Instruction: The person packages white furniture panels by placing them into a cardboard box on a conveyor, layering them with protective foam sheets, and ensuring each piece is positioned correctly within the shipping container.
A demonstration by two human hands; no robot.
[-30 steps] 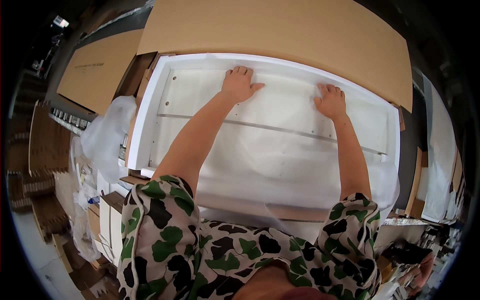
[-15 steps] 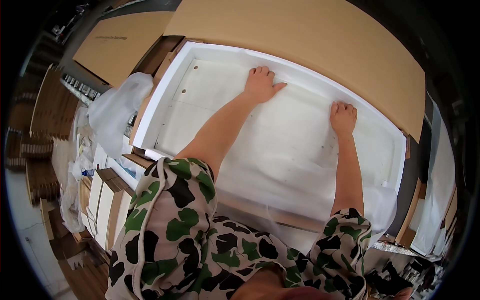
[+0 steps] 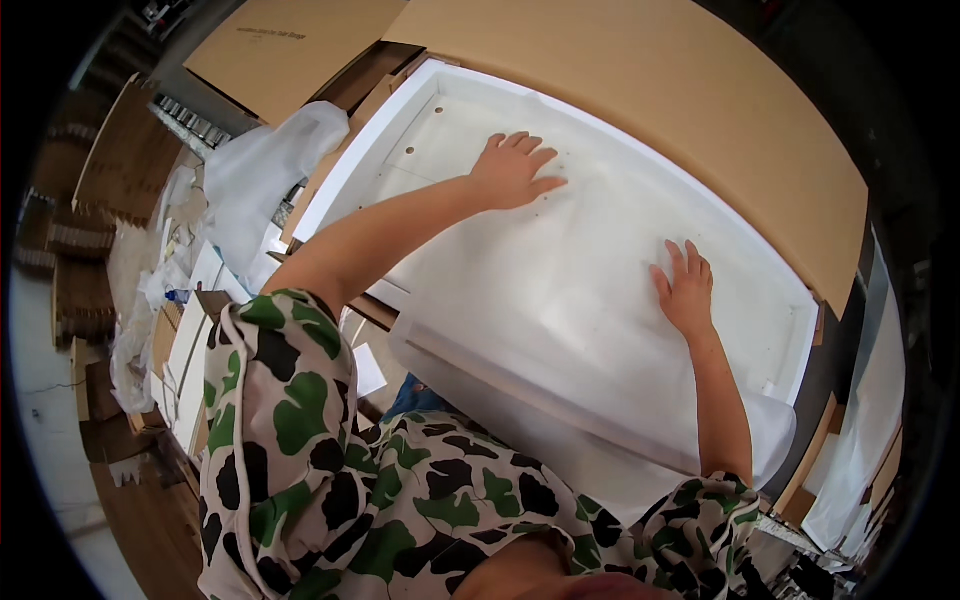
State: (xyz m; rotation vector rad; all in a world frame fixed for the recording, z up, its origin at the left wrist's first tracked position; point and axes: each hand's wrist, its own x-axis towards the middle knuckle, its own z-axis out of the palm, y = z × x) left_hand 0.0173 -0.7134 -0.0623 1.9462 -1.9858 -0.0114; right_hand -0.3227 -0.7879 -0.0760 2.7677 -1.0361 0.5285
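A translucent white packing sheet [image 3: 560, 325] lies over a white panel [image 3: 460, 112] with small holes at its left end. A raised white foam border [image 3: 368, 155] frames the panel inside a cardboard box. My left hand [image 3: 514, 172] rests flat on the sheet toward the far side, fingers spread. Nearer to me and to the right, my right hand [image 3: 688, 292] is also flat on it with fingers apart. Neither hand holds anything. The sheet's near part hangs over the box's front edge.
A large brown cardboard flap [image 3: 660, 70] stands open along the far side. Crumpled clear wrap [image 3: 265, 165] sits at the left, beside a second cardboard flap [image 3: 290, 50]. Stacked cardboard [image 3: 120, 160] is farther left. More wrap [image 3: 860, 430] hangs at the right.
My right hand has drawn back toward me from the far border, its fingers now spread. My left fingers have spread too, and that forearm has swung leftward. The view has shifted.
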